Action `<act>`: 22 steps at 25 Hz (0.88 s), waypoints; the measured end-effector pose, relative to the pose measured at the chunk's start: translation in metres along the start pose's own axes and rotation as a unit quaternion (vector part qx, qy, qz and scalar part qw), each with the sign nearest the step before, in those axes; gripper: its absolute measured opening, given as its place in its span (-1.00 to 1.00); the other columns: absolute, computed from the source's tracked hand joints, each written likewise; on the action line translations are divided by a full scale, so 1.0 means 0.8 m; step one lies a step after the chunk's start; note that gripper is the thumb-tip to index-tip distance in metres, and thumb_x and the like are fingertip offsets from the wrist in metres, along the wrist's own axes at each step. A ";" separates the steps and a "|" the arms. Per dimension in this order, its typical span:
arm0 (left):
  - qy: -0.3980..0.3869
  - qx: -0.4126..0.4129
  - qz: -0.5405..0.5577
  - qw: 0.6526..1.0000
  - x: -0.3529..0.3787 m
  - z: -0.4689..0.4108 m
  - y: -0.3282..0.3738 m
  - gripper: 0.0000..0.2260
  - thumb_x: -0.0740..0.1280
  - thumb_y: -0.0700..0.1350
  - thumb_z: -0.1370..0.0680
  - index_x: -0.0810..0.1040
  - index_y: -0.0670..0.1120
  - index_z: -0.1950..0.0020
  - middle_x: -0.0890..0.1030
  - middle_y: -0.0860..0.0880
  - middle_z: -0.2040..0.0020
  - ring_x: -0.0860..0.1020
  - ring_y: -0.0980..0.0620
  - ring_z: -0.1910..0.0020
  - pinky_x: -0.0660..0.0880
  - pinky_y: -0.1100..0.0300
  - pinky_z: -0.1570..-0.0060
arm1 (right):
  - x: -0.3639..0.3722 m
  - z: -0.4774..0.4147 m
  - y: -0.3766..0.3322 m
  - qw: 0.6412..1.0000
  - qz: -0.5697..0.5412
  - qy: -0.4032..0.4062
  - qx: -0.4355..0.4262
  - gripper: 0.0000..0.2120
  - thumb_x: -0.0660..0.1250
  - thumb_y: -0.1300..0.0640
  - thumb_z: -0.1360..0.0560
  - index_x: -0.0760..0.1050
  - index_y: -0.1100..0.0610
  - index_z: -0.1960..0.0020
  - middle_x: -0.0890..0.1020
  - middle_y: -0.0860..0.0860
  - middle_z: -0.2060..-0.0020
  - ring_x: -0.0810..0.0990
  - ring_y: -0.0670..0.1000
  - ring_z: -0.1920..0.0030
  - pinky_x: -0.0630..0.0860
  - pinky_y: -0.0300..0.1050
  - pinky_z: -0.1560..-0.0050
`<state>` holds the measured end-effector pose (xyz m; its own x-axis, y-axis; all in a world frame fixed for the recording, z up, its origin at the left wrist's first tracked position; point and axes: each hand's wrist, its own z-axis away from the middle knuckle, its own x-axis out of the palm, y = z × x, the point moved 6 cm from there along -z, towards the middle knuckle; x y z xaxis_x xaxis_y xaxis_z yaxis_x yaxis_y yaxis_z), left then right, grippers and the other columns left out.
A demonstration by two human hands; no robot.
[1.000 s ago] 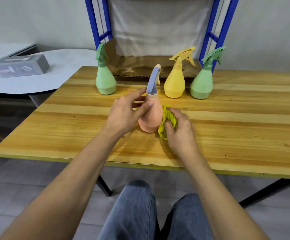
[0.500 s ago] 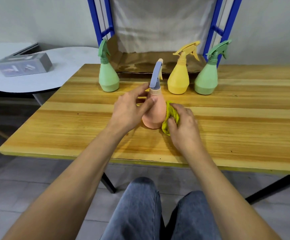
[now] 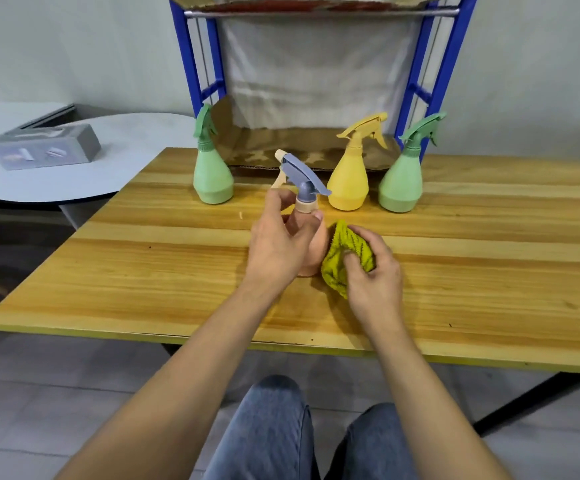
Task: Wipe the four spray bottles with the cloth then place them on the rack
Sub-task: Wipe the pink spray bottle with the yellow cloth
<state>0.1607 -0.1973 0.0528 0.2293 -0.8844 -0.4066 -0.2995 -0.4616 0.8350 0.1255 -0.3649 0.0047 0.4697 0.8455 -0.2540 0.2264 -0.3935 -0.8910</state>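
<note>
A peach spray bottle (image 3: 313, 252) with a blue-grey trigger head stands on the wooden table (image 3: 489, 271), a little tilted. My left hand (image 3: 278, 244) grips it around the neck and upper body. My right hand (image 3: 373, 275) holds a bunched yellow-green cloth (image 3: 342, 258) pressed against the bottle's right side. Behind stand a green bottle (image 3: 212, 174) at the left, a yellow bottle (image 3: 349, 181) and a second green bottle (image 3: 401, 183) at the right. The blue rack (image 3: 430, 84) rises at the table's far edge, its lower shelf lined with brown cardboard (image 3: 271, 148).
A round white table (image 3: 84, 178) stands to the left with a grey box (image 3: 44, 150) on it. My knees in jeans show below the table's near edge. The rack has an upper shelf at the top of the view.
The view has tilted up, showing more of the rack. The bottle's trigger head has turned to point left-back. My right hand with the cloth has shifted along the bottle's right side.
</note>
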 end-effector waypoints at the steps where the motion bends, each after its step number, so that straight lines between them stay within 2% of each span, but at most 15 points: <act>1: -0.031 0.003 0.006 1.000 -0.002 0.000 -0.003 -0.67 0.38 0.07 -0.62 0.43 0.06 -0.36 0.61 0.21 -0.14 0.58 0.22 -0.09 0.55 0.05 -0.21 | -0.002 -0.004 -0.001 1.000 -0.007 0.013 0.008 -0.63 0.31 0.13 -0.46 0.57 -0.05 -0.25 0.64 -0.03 -0.12 0.59 0.00 -0.14 0.51 0.07 -0.23; 3: -0.097 0.019 0.011 0.995 -0.008 -0.003 -0.015 -0.65 0.27 -0.01 -0.69 0.42 0.04 -0.48 0.60 0.10 -0.31 0.55 0.14 -0.25 0.50 -0.02 -0.33 | -0.004 -0.010 -0.013 0.999 -0.022 0.031 0.008 -0.67 0.31 0.13 -0.51 0.57 -0.04 -0.26 0.64 -0.04 -0.14 0.58 -0.02 -0.17 0.50 0.06 -0.25; 5: -0.130 0.054 0.010 0.990 -0.011 -0.004 -0.018 -0.65 0.26 -0.07 -0.70 0.44 0.00 -0.51 0.59 0.11 -0.34 0.54 0.16 -0.30 0.48 -0.01 -0.37 | -0.001 -0.021 -0.040 0.998 -0.042 0.034 -0.021 -0.68 0.30 0.08 -0.53 0.56 -0.07 -0.27 0.64 -0.04 -0.14 0.59 -0.01 -0.15 0.52 0.09 -0.21; 8: -0.118 0.094 0.052 0.987 -0.010 0.000 -0.016 -0.71 0.29 -0.10 -0.70 0.51 -0.09 -0.41 0.63 0.05 -0.28 0.60 0.13 -0.28 0.54 0.03 -0.31 | 0.019 -0.028 -0.069 0.998 -0.018 0.000 -0.064 -0.65 0.30 0.01 -0.54 0.51 -0.06 -0.32 0.62 -0.01 -0.17 0.58 -0.01 -0.16 0.52 0.03 -0.22; 11: -0.104 0.107 0.063 0.987 -0.006 -0.005 -0.022 -0.70 0.33 -0.10 -0.68 0.52 -0.11 -0.41 0.64 0.03 -0.27 0.61 0.13 -0.26 0.56 0.13 -0.28 | 0.024 -0.021 -0.048 0.996 0.048 -0.035 -0.073 -0.61 0.26 0.03 -0.51 0.50 0.01 -0.33 0.62 0.04 -0.14 0.59 0.06 -0.12 0.50 0.00 -0.20; 15: -0.095 0.093 0.063 0.989 -0.005 -0.001 -0.026 -0.64 0.34 -0.10 -0.67 0.49 -0.11 -0.46 0.62 0.03 -0.30 0.58 0.18 -0.28 0.53 0.30 -0.23 | 0.009 -0.013 -0.007 0.991 0.121 -0.045 -0.020 -0.63 0.27 0.09 -0.48 0.55 0.02 -0.28 0.64 0.09 -0.12 0.58 0.12 -0.14 0.42 -0.13 -0.17; 19: -0.083 0.106 0.050 0.990 -0.005 -0.001 -0.023 -0.64 0.34 -0.04 -0.68 0.50 -0.07 -0.46 0.63 0.05 -0.31 0.59 0.14 -0.30 0.57 0.07 -0.28 | 0.016 -0.023 -0.055 0.997 0.047 -0.011 -0.054 -0.65 0.29 0.10 -0.50 0.54 -0.03 -0.28 0.62 0.01 -0.12 0.57 0.01 -0.11 0.45 -0.14 -0.16; 22: -0.082 0.098 0.043 0.991 -0.004 -0.003 -0.026 -0.62 0.33 0.01 -0.68 0.49 -0.06 -0.48 0.62 0.06 -0.34 0.58 0.14 -0.33 0.56 0.01 -0.30 | 0.020 -0.008 -0.049 0.996 0.060 0.013 -0.071 -0.62 0.30 0.15 -0.50 0.53 0.04 -0.31 0.60 0.04 -0.15 0.53 -0.01 -0.14 0.34 -0.27 -0.13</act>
<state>0.1685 -0.1849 0.0377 0.0470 -0.9131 -0.4051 -0.4889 -0.3747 0.7878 0.1298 -0.3381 0.0378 0.5215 0.7805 -0.3447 0.2841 -0.5398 -0.7924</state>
